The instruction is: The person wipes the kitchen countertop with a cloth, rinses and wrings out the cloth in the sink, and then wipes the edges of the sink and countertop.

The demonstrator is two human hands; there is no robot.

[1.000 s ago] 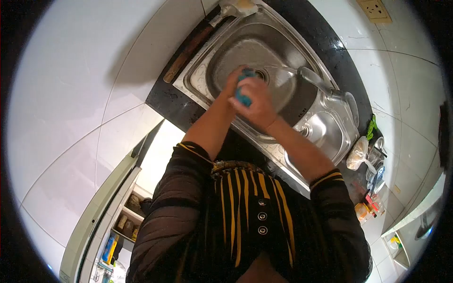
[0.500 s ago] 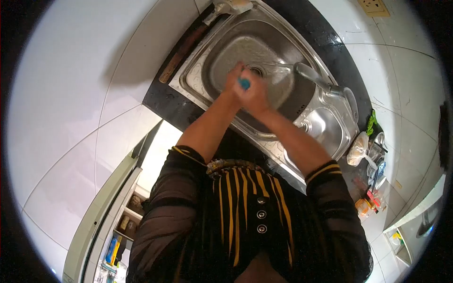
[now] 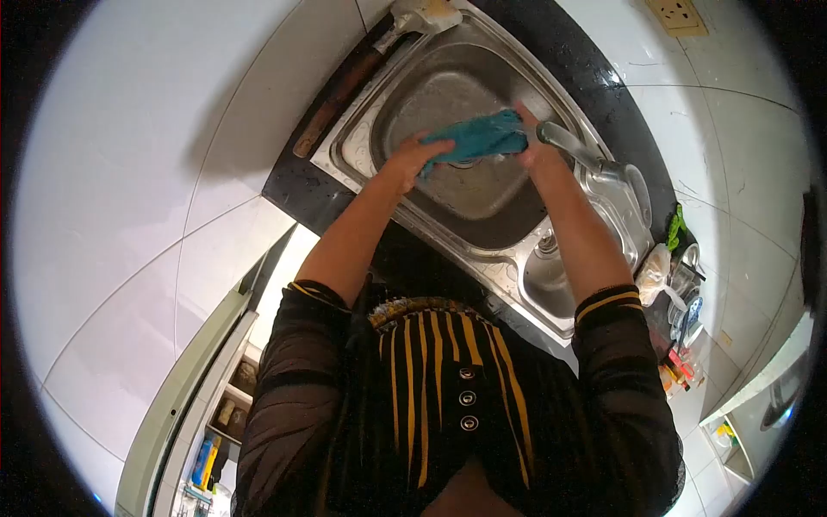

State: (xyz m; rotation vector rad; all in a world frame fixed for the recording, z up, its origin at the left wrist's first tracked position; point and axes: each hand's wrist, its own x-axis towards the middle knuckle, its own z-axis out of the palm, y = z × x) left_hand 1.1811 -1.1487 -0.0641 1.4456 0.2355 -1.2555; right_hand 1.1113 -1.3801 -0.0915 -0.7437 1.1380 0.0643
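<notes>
While the teal cloth [image 3: 481,136] was spread between two hands, it was above the large sink basin [image 3: 444,90], covering part of the drain. The left hand [image 3: 419,155] gripped one end, with the thumb on top. The right hand [image 3: 536,148] gripped the other end, near the faucet [image 3: 573,149], although its fingers were blurred. Beside the basin, a wooden-handled tool [image 3: 340,105] lay on the left, and a tied plastic bag [image 3: 655,269] was standing on the right, beyond the small basin [image 3: 549,283].
</notes>
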